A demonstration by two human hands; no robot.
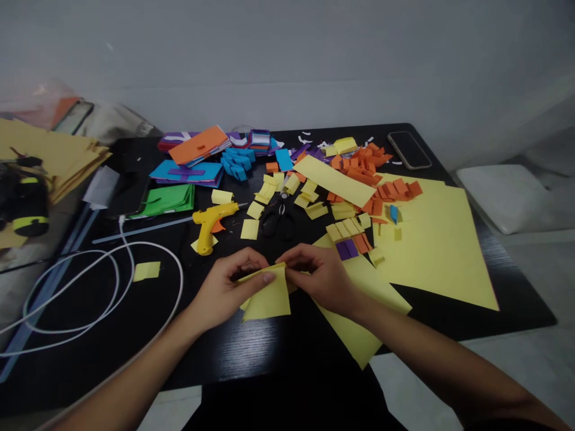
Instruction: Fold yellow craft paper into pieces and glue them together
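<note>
A piece of yellow paper hangs between my two hands above the front of the black table. My left hand grips its upper left part, thumb lying across the front face. At the upper right corner, my right hand pinches the edge; its fingertips are partly hidden behind the paper. Just beyond my hands lie black-handled scissors and a yellow glue gun. Small folded yellow paper pieces are scattered around the scissors. Under my right wrist rests a larger yellow sheet.
Big yellow sheets cover the table's right side, near orange folded pieces and a phone. Blue and green paper stacks stand at the back left. A white cable loops across the left.
</note>
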